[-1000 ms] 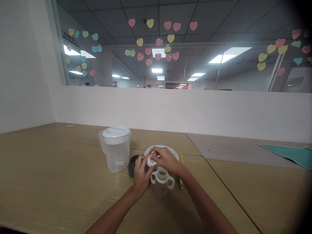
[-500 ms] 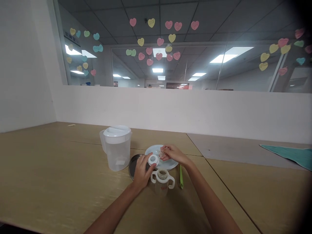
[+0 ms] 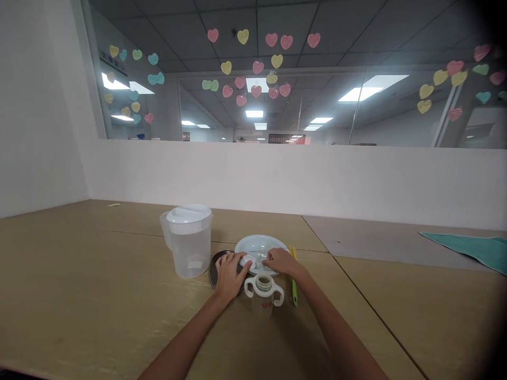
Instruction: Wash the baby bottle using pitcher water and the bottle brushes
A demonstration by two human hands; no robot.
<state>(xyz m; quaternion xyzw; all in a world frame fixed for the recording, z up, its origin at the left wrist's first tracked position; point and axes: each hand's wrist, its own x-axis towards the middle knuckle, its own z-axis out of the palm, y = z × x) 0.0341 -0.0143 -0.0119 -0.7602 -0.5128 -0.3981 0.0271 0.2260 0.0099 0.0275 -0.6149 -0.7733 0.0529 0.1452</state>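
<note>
- Gripping a white ring (image 3: 247, 260), the left hand (image 3: 230, 274) has its fingers at the far side and its thumb at the near side; the ring sits at the near left part of a pale plate (image 3: 261, 240).
- The right hand (image 3: 279, 261) hangs over the plate's right side with its fingers bunched together. Something small and clear shows between the two hands, too indistinct to name; I cannot tell whether the right fingertips pinch it.
- Just in front of the plate, a clear bottle (image 3: 263, 303) stands upright, uncapped, its round mouth facing up. A white collar with two curved handles circles its neck, and red print marks its side.
- Left of the plate lies a round dark dish (image 3: 213, 272) with a metallic rim, partly hidden by the left hand.
- Right of the plate lies a slim tool (image 3: 294, 293), yellow at the far end and green at the near end, partly covered by the right wrist.
- Farther left, near the dish, stands a translucent pitcher (image 3: 191, 248) with a lid on and its handle to the left.
- All these rest on a tan counter (image 3: 99, 295); a teal cloth (image 3: 471, 249) lies well apart at the far right.
- Behind, heart-shaped notes (image 3: 257, 67) dot a window above a pale wall (image 3: 277, 177).
</note>
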